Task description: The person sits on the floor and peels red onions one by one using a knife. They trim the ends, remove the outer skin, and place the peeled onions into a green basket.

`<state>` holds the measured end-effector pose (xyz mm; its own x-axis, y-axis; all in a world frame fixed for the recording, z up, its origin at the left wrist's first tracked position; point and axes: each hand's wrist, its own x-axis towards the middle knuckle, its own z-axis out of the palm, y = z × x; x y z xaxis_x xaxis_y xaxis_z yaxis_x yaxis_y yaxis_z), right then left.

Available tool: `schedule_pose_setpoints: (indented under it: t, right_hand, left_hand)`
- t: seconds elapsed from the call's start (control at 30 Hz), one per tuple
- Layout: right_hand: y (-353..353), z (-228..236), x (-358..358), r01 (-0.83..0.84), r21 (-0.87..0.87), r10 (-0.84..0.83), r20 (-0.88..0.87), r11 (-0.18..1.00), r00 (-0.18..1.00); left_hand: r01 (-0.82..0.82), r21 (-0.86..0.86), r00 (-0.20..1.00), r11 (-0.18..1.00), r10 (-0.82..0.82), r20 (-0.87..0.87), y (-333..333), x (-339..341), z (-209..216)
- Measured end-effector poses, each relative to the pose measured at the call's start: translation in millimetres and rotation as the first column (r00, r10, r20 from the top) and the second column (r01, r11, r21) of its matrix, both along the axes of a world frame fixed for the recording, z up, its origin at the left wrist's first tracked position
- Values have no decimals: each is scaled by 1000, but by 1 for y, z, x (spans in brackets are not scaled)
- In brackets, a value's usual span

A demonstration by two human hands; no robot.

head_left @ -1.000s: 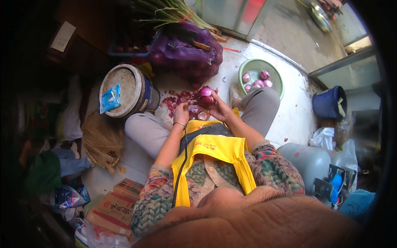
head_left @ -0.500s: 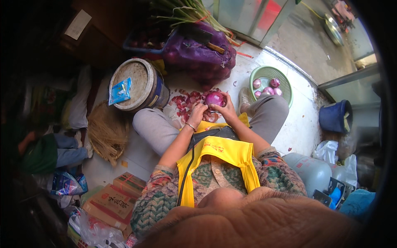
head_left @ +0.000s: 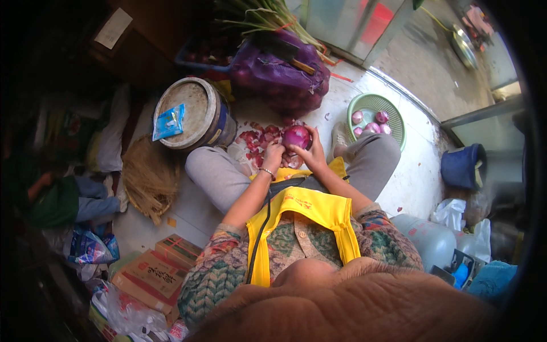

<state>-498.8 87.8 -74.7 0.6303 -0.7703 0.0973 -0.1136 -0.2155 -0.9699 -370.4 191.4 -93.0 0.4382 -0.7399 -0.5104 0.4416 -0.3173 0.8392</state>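
A purple-red onion [head_left: 297,137] rests in my right hand [head_left: 313,153], whose fingers wrap its right side and underside. My left hand [head_left: 273,157] is closed in a pinch close to the onion's lower left; whatever its fingertips hold is hidden. Below and around both hands, red onion skins [head_left: 259,139] lie scattered on the floor between my bent legs. To the right, beyond my knee, stands a green plastic basket [head_left: 403,132] with several pale purple onions [head_left: 372,127] in it.
A purple net bag [head_left: 273,85] of onions sits ahead, a wooden-handled cleaver [head_left: 303,66] on top. Left are a lidded bucket [head_left: 194,94] bearing a blue packet [head_left: 168,122], a broom [head_left: 149,176] and cardboard boxes [head_left: 151,276]. A gas cylinder [head_left: 421,233] and blue bucket [head_left: 459,169] stand right.
The whole view has shifted slightly. My right hand still holds the onion, and my left hand has moved a little down along its left side.
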Motion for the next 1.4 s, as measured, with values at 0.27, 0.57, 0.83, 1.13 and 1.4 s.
schedule_pose_setpoints:
  t: [0.27, 0.57, 0.83, 1.13, 1.4]
  right_hand:
    - [-10, 10, -1, -458, 877, -187, 479, 146, 858]
    - [-10, -11, -2, -365, 824, -107, 450, 434, 887]
    - [-9, -21, -3, -142, 715, -91, 277, 685, 957]
    - [-7, -13, -5, -28, 355, 5, 67, 935, 998]
    - [-1, -13, -9, 23, 7, -23, -25, 1000, 999]
  left_hand:
    - [169, 129, 759, 977, -213, 615, 29, 31, -91]
    - [13, 38, 936, 999, -25, 352, 7, 26, -50]
    - [70, -28, 996, 997, -69, 52, -3, -4, 30]
    - [171, -84, 985, 982, -170, 17, 2, 7, -10]
    - [191, -59, 982, 980, -191, 5, 0, 4, -3]
